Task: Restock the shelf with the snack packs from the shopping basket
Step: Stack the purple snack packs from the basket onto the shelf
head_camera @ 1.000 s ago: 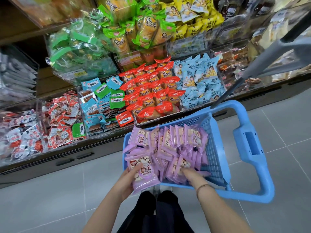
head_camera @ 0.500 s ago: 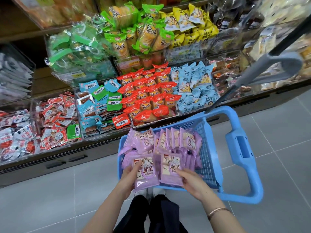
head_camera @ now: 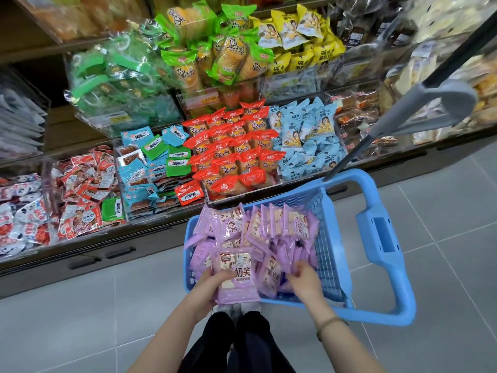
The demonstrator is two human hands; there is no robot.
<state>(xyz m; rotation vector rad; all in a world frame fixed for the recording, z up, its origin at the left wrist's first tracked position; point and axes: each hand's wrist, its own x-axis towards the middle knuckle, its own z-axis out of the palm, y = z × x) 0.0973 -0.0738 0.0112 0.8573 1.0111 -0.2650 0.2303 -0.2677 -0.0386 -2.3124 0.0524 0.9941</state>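
A blue shopping basket (head_camera: pixel 333 238) stands on the floor in front of the shelf (head_camera: pixel 150 238), filled with several purple snack packs (head_camera: pixel 271 224). My left hand (head_camera: pixel 207 289) grips a small stack of purple packs (head_camera: pixel 236 278) at the basket's near left corner, thumb across the top pack. My right hand (head_camera: pixel 304 278) reaches into the near right of the basket, fingers curled onto another purple pack (head_camera: pixel 271 273); whether it grips that pack is unclear.
The shelf holds clear bins of red packs (head_camera: pixel 236 146), light blue packs (head_camera: pixel 309 141), teal and green packs (head_camera: pixel 150 162) and red-white packs (head_camera: pixel 80 189). The basket's blue handle (head_camera: pixel 382 238) and a grey pull bar (head_camera: pixel 441 109) stand to the right. Grey tile floor surrounds it.
My left hand has gathered another pack onto its stack and lifted it slightly. My right hand let go of the pack it held and moved right, deeper into the basket.
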